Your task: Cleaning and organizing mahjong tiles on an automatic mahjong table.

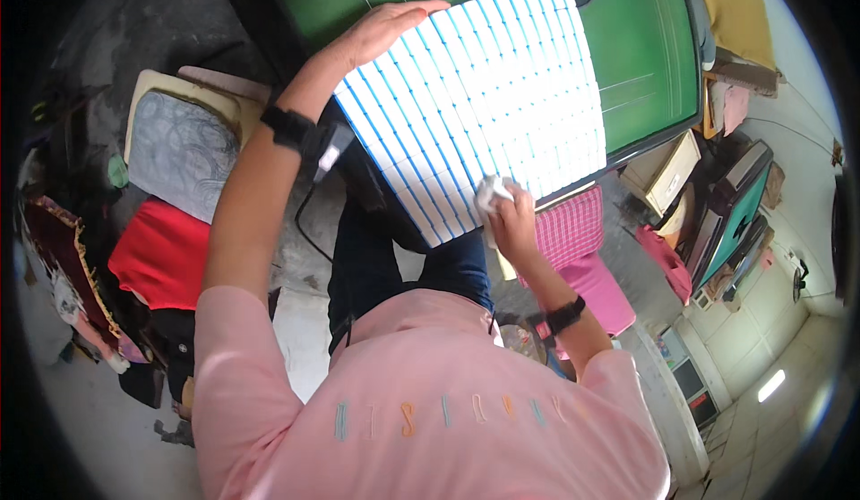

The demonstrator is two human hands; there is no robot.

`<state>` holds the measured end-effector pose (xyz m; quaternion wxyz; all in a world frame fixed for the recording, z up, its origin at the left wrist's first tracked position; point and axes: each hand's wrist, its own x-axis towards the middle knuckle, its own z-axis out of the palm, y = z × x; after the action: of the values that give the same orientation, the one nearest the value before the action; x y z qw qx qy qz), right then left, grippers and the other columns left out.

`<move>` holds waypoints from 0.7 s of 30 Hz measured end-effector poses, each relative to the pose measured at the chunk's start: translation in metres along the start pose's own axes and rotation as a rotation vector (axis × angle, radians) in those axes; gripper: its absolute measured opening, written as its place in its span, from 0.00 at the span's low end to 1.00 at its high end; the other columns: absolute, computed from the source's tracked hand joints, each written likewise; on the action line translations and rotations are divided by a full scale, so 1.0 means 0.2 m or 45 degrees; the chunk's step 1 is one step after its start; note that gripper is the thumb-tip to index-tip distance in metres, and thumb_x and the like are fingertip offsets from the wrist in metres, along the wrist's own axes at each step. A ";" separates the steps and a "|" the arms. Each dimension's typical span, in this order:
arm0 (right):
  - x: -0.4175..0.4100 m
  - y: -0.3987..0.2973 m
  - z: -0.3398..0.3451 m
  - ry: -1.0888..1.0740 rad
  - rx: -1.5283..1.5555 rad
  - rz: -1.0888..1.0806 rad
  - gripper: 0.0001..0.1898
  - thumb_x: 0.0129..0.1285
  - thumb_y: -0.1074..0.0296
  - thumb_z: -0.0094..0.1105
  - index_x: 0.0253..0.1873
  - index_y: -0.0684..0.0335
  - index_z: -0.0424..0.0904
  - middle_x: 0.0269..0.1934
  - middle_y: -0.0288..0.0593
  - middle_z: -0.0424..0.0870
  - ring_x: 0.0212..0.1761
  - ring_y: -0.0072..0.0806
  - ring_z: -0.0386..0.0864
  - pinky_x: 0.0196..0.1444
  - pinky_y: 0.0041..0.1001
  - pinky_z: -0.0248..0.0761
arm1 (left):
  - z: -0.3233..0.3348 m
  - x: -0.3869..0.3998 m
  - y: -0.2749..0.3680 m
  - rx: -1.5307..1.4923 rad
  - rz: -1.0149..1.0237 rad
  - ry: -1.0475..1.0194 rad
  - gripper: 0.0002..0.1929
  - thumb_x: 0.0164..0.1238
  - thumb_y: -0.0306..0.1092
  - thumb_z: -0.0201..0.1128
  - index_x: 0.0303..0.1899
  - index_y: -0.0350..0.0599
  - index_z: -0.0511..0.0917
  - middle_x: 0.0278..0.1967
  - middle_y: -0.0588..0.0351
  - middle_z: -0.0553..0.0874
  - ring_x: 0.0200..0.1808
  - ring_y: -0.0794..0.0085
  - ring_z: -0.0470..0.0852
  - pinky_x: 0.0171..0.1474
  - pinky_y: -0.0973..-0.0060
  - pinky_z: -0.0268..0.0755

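A large panel of white square tiles with blue lines between them (443, 117) lies over the near edge of a green table (645, 50), its near corner reaching over my knees. My left hand (396, 26) rests on the panel's upper left edge, fingers stretched along it. My right hand (514, 221) holds a crumpled whitish cloth (492, 194) against the panel's near right edge. Glare washes out the tiles at the panel's middle and right. Under the panel's left edge shows a dark surface, with a black cable and a connector-like piece beside it.
Left of me stand chairs with a grey patterned seat (178, 150) and a red cover (161, 251). Pink checked cloth (571, 228) and a pink seat (598, 288) are close to my right forearm. An open box (665, 174) sits beyond the table's right end.
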<state>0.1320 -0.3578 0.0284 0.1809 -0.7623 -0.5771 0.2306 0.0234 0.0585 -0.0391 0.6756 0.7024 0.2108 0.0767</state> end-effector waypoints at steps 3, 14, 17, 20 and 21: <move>0.52 -0.11 0.10 0.223 0.081 -0.177 0.11 0.61 0.70 0.68 0.47 0.64 0.78 0.59 0.58 0.77 0.57 0.56 0.76 0.56 0.49 0.68 | 0.03 -0.02 0.06 0.127 0.052 -0.055 0.26 0.88 0.47 0.42 0.76 0.46 0.68 0.74 0.54 0.74 0.78 0.65 0.67 0.80 0.69 0.54; 0.05 -0.01 0.04 0.018 0.025 -0.080 0.14 0.61 0.72 0.67 0.51 0.64 0.79 0.60 0.57 0.76 0.57 0.57 0.76 0.58 0.47 0.69 | 0.05 -0.05 0.03 0.167 -0.021 0.013 0.25 0.88 0.45 0.41 0.75 0.47 0.70 0.74 0.56 0.75 0.77 0.65 0.69 0.80 0.69 0.57; 0.07 -0.02 0.03 -0.012 0.015 -0.075 0.14 0.61 0.73 0.67 0.51 0.64 0.79 0.60 0.58 0.76 0.56 0.58 0.76 0.57 0.47 0.70 | 0.05 -0.07 0.05 0.189 -0.047 0.045 0.25 0.88 0.46 0.41 0.75 0.48 0.71 0.74 0.56 0.74 0.77 0.66 0.68 0.80 0.69 0.57; 0.64 -0.14 0.09 0.195 0.118 -0.227 0.12 0.61 0.72 0.67 0.49 0.63 0.79 0.58 0.57 0.78 0.56 0.57 0.76 0.57 0.48 0.70 | 0.05 -0.03 0.04 0.176 0.037 0.020 0.25 0.87 0.47 0.41 0.75 0.49 0.71 0.74 0.57 0.75 0.78 0.66 0.68 0.80 0.69 0.56; 0.83 -0.20 0.09 0.240 0.120 -0.246 0.11 0.62 0.70 0.67 0.48 0.63 0.79 0.58 0.56 0.78 0.55 0.55 0.77 0.56 0.47 0.70 | 0.06 -0.01 0.04 0.168 0.034 0.010 0.25 0.87 0.47 0.41 0.75 0.49 0.71 0.74 0.57 0.75 0.78 0.66 0.68 0.80 0.69 0.56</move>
<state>0.1292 -0.1863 0.0117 0.2911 -0.7121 -0.6168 0.1664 0.0277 0.0458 -0.0321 0.6259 0.7478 0.2087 0.0746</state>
